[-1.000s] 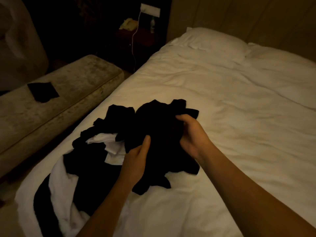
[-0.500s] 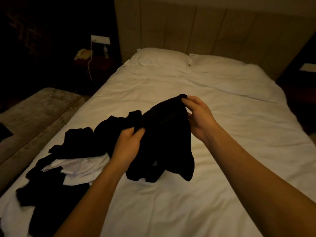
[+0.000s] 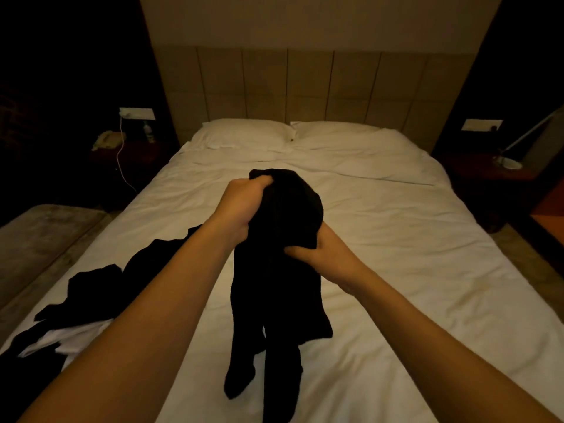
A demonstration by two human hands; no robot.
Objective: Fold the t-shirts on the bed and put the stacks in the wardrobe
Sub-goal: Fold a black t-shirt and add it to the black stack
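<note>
Held up over the bed (image 3: 381, 239): black t-shirt (image 3: 283, 270), bunched. Gripped tight at top by left hand (image 3: 244, 206), lower down by right hand (image 3: 323, 254). Best shaken out flat before folding.

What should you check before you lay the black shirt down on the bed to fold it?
1. Left hand grips the black shirt: ok.
2. Right hand grips it too: ok.
3. Shirt spread out flat: not ok, it hangs bunched.
4. Bare bed beyond the shirt to lay it on: ok.
5. Shirt apart from the pile of clothes at the left: ok.
6. Right side out: cannot tell, too dark.
</note>
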